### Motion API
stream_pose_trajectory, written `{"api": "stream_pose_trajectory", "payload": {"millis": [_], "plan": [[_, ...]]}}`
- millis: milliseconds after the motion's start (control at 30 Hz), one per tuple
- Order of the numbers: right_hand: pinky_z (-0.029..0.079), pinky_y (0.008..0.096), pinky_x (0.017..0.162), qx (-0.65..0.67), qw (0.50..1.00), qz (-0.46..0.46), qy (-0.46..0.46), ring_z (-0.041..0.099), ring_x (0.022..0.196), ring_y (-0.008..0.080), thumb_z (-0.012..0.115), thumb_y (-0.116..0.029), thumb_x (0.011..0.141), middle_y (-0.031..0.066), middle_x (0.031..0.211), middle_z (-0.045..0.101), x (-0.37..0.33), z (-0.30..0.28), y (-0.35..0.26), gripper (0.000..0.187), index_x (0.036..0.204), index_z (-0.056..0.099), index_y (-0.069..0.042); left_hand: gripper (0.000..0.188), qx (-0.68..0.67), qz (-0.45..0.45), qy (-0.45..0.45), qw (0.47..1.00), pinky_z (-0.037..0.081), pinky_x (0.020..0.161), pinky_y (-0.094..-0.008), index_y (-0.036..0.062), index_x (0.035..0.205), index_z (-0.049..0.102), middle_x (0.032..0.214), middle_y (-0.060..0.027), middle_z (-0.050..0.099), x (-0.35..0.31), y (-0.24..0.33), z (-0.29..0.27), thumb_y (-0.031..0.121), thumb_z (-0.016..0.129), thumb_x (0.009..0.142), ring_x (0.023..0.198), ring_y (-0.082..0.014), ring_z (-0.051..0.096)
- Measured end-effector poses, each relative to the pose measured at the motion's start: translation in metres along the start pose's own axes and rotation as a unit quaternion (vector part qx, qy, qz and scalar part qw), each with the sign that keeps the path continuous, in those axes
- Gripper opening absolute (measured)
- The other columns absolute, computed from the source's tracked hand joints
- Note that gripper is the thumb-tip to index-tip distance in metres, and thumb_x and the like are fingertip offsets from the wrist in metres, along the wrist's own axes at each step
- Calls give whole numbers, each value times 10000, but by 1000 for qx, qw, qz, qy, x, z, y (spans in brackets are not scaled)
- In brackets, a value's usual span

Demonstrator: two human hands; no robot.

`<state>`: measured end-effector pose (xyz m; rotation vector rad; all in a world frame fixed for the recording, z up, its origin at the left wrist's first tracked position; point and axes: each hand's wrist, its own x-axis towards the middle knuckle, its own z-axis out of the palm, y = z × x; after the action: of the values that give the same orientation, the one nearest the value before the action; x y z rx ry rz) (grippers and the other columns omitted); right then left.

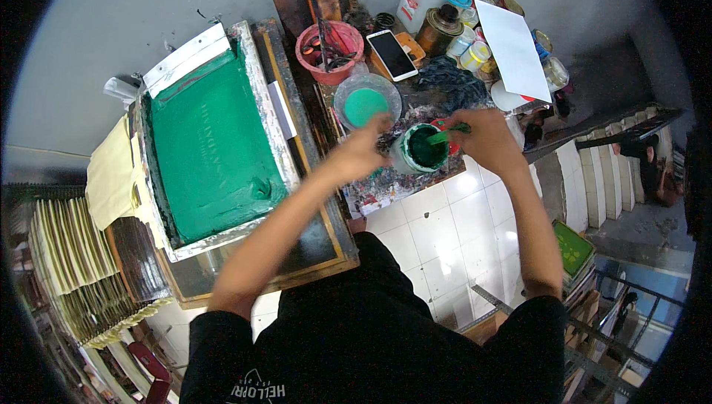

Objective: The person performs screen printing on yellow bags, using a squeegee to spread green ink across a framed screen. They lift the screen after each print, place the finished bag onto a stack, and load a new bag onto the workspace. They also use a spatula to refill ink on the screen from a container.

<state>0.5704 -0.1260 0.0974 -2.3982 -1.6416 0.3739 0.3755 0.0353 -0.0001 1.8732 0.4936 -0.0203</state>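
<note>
Head view: the right hand (pixel 486 137) grips a green stirring stick (pixel 447 136), whose lower end dips into dark green ink (pixel 424 155) in the jar (pixel 400 159). That jar stands just left of the right hand. The blurred left hand (pixel 361 153), fingers parted, hovers at the jar's left side; whether it touches is unclear.

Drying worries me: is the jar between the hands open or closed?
Open: the jar shows dark green ink through its uncovered mouth, where the right hand holds a green tool.
</note>
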Motion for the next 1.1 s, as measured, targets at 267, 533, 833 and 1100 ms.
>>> {"api": "stream_pose_trajectory", "payload": {"millis": [267, 533, 833, 1100], "plan": [[563, 374, 793, 185, 973, -140, 21, 691, 907, 299, 779, -45, 824, 118, 1025, 701, -39, 39, 49, 178, 993, 723, -53, 1252, -12, 40, 194, 980, 297, 1177, -462, -8, 1572, 100, 1546, -258, 332, 21, -32, 126, 79, 925, 634, 1429, -418, 335], [565, 392, 774, 150, 960, -235, 13, 684, 906, 299, 784, 31, 756, 86, 1028, 692, -51, 33, 67, 265, 988, 711, -72, 1182, -146, 110, 186, 966, 365, 1129, -441, 1, 1524, 240, 1409, -224, 428, 34, -42, 143, 172, 962, 604, 1313, -380, 454], [580, 394, 760, 136, 952, -273, 23, 689, 894, 305, 781, 18, 740, 107, 1057, 686, -55, 4, 56, 320, 1041, 705, -59, 1027, 66, 141, 260, 953, 407, 1045, -474, 30, 1377, 435, 1319, -206, 531, 29, -24, 136, 354, 974, 565, 1214, -388, 532], [585, 387, 682, 34, 943, -322, 78, 693, 846, 291, 760, 2, 756, 120, 1003, 662, -60, -35, 11, 286, 1027, 686, -50, 1018, 146, 201, 318, 915, 341, 1082, -507, -18, 1371, 409, 1366, -233, 472, -13, 5, 87, 257, 944, 550, 1297, -425, 446]]}}
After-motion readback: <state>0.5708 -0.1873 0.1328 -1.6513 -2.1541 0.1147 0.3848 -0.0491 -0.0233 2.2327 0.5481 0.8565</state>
